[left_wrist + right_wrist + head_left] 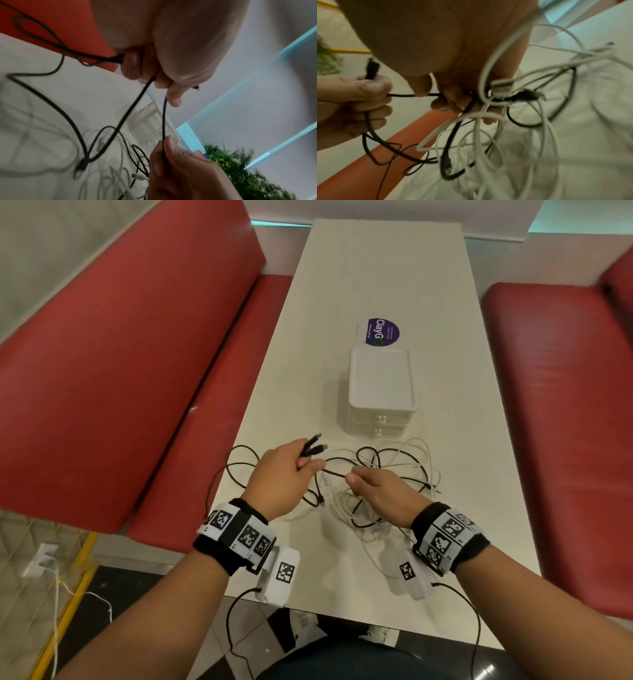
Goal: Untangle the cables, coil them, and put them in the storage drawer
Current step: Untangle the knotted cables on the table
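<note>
- Nearest the body, both wrists hang over the front edge of the white bench (394,285), hands raised just above the tangle so that a strand can be drawn free of it.
- At the left, the left hand (279,477) has its grip curled round the black cable (334,472); two black plug ends (313,444) stick out past the knuckles, probably gathered there so the ends stay found while the rest is pulled through.
- Just beside it, the right hand (380,491) pinches the same black cable between thumb and fingertips; the short stretch between the hands looks taut. The right wrist view shows white loops also draped round this hand's fingers.
- Under and beyond the hands, the white cables (416,455) lie knotted with black loops on the bench; nothing is coiled yet.
- Farther back stands the storage drawer (379,392), a small white stacked unit with its drawers shut, their contents hidden. No cable is in it, as far as can be seen.
- Behind it lies a purple sticker (381,332).
</note>
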{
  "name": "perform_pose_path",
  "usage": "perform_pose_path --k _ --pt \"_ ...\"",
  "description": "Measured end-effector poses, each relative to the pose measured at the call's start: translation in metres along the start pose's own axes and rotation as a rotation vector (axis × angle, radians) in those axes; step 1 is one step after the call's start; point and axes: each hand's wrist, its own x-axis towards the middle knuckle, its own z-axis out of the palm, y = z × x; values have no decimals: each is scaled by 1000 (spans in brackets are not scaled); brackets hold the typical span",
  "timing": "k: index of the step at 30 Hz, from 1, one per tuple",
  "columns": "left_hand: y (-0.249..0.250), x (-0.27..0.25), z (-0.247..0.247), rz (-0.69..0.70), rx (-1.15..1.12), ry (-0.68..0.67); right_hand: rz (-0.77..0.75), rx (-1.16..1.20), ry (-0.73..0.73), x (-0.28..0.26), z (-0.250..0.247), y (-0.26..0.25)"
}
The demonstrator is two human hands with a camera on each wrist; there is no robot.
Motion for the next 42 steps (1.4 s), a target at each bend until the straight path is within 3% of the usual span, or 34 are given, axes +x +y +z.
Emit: perform_pose_path --k 3,6,11,13,16,19,22,26,30,34,37,39,42 --pt "-19 -2 2 32 358 31 -167 -175 87 -2 -3 -16" --pt "-29 -5 3 49 462 44 -302 -257 185 -5 0 -34" --pt "-14 -7 -14 126 359 92 -146 -144 293 -5 2 -10" --pt "-7 -11 -16 200 413 95 -92 -81 310 -5 2 -2" --pt "-1 -15 -10 276 555 53 -78 -187 238 -1 3 -4" --pt "11 -19 6 265 430 -112 -24 -378 114 6 10 -10" --pt "17 -22 18 121 242 -289 -98 -296 178 3 9 -24" --pt "13 -18 5 68 74 -176 -187 -24 360 -11 -6 -33" --pt "28 -12 -19 96 -124 -42 -168 24 262 -12 -1 -18" --pt "43 -12 -30 99 -383 -77 -119 -31 183 -6 7 2" --pt "46 -17 -24 96 -419 -106 -82 -98 89 -3 8 6" --pt "36 -17 -18 61 -367 -44 -100 -97 90 0 2 0" --pt "13 -12 -16 -32 -3 -16 -140 0 320 -1 -15 -10"
